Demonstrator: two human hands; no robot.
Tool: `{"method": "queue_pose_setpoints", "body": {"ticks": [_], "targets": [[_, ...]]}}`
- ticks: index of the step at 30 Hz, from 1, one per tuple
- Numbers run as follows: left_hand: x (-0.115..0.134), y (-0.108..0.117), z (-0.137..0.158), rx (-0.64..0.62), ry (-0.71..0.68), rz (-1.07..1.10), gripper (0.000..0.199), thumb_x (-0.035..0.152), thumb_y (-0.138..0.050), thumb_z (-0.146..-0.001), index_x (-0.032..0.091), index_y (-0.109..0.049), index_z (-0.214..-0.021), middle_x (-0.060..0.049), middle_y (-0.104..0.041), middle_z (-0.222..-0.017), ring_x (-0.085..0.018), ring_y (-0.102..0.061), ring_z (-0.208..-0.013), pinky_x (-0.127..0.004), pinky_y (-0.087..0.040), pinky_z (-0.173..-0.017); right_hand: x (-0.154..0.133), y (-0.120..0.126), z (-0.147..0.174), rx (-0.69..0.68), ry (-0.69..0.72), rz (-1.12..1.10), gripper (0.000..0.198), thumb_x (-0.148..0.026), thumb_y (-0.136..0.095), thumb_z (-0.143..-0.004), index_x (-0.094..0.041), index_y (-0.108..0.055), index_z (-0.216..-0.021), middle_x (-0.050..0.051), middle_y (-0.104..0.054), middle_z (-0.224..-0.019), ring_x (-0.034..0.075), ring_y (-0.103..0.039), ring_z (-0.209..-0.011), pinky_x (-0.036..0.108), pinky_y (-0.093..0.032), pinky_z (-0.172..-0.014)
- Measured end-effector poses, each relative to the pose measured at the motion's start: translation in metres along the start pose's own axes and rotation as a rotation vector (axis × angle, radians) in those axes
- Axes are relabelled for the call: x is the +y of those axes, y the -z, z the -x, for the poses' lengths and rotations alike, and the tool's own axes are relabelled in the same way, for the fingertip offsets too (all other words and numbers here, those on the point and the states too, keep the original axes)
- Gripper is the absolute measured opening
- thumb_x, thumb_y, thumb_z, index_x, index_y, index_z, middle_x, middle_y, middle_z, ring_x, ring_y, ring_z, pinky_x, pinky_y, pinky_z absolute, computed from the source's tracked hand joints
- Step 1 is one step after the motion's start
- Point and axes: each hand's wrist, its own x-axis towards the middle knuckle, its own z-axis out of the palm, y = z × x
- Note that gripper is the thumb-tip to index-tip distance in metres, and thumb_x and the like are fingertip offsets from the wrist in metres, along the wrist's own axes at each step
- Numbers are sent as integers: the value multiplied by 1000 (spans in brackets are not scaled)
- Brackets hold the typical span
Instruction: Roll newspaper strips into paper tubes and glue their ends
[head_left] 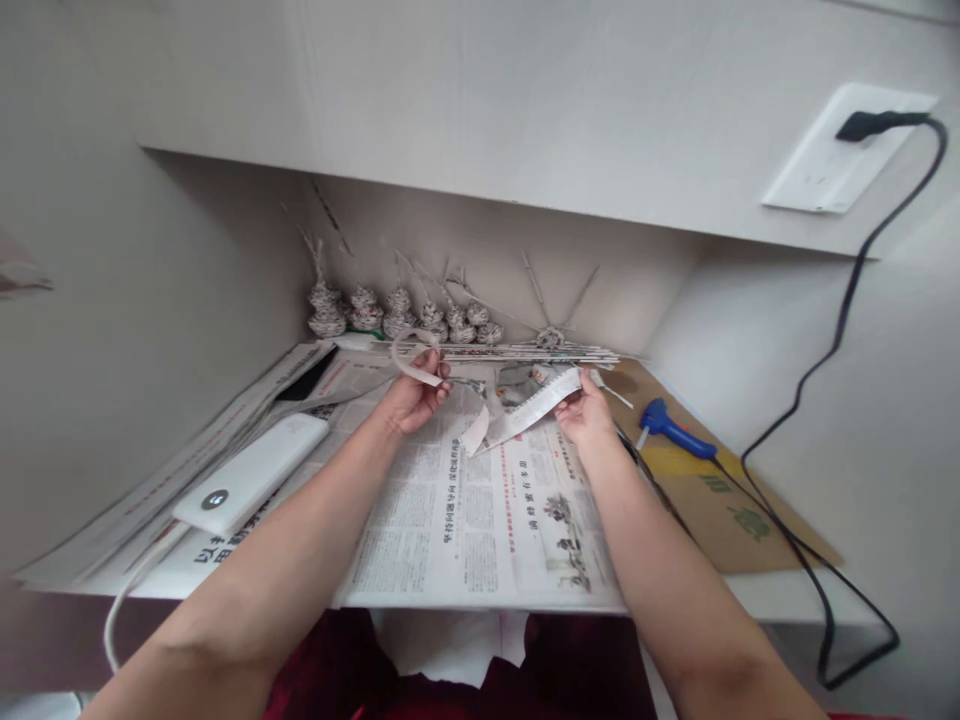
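Note:
My left hand [418, 398] pinches a pale paper strip [401, 362] that curls into a loop above the fingers. Between thumb and fingers, my right hand [583, 408] grips a flat newspaper strip [529, 408], which slopes down to the left and folds over near the middle. Whether the two are ends of one strip, I cannot tell. Both hands are raised a little over a spread newspaper [420, 520]. Behind them lies a bundle of thin rolled paper sticks [525, 353].
Several woven paper gourds [400, 312] line the back wall beside a small woven piece with sticking-out rods [551, 336]. A white power bank [251, 472] lies left. A blue glue gun [679, 432] rests on cardboard [750, 520] at right, near a black cord [840, 320].

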Motion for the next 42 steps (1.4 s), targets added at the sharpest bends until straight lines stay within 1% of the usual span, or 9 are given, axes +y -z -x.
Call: {"method": "queue_pose_setpoints", "body": {"ticks": [2,8,12,22,28,33,36,39,42], "targets": [[2,2,0,-48,4,-9,15,31,-59,-85,16,-59,-80,3,-50,-56,-7,-47,-43,-15,-38,-39,-9,4,-3,22,42,-22,22,-35,-69,-77,-20,-53,-75,-7,-59,-57,7,-50,-43,17,-33,-33],[4,6,3,-199,5,-85,56,54,-38,-89,15,-59,-55,-1,-35,-36,-13,-44,-44,-25,-41,-47,-24,16,-10,67,83,-84,20,-30,-70,-77,-19,-53,-75,-9,-58,-56,3,-49,-41,14,-32,-32],[2,4,6,-307,82,-152,50,52,-44,-88,15,-64,-61,0,-31,-34,-13,-39,-42,-24,-36,-45,-17,15,-10,45,49,-59,22,-29,-72,-76,-19,-52,-73,-10,-55,-53,3,-45,-39,14,-29,-30],[-1,-19,17,-215,82,-177,42,41,-40,-93,15,-66,-73,2,-31,-40,-13,-41,-47,-22,-38,-47,-1,14,-16,-62,-24,55,18,-26,-70,-75,-19,-53,-74,-7,-59,-55,6,-49,-40,15,-28,-29],[0,-59,57,-164,54,-91,39,54,-54,-81,18,-62,-71,5,-24,-42,-13,-40,-49,-24,-39,-52,-2,13,-18,-114,-30,109,19,-24,-72,-72,-19,-54,-75,-6,-62,-59,7,-50,-41,15,-28,-30],[-13,-58,111,-273,126,-185,31,52,-65,-72,20,-63,-68,6,-18,-40,-12,-32,-43,-26,-35,-46,-3,10,-12,-177,-53,130,13,-19,-70,-71,-18,-58,-76,-5,-62,-61,6,-51,-44,13,-27,-30],[-9,-50,141,-401,250,-330,35,54,-70,-65,19,-66,-65,3,-28,-39,-12,-35,-44,-26,-34,-46,-5,8,-8,-207,-84,153,8,-13,-63,-72,-17,-60,-78,-2,-64,-66,6,-52,-47,13,-27,-30],[3,-52,167,-538,465,-587,35,52,-67,-68,17,-71,-71,-5,-55,-56,-13,-45,-52,-28,-37,-51,-6,6,-5,-203,-122,183,14,-6,-55,-68,-16,-60,-76,0,-65,-67,8,-55,-50,13,-26,-31],[6,-56,186,-676,684,-865,29,46,-68,-71,19,-73,-80,-5,-65,-66,-13,-50,-54,-25,-37,-49,-6,4,-1,-184,-129,207,18,-2,-50,-62,-16,-57,-70,0,-62,-60,10,-54,-48,14,-24,-30]]}}
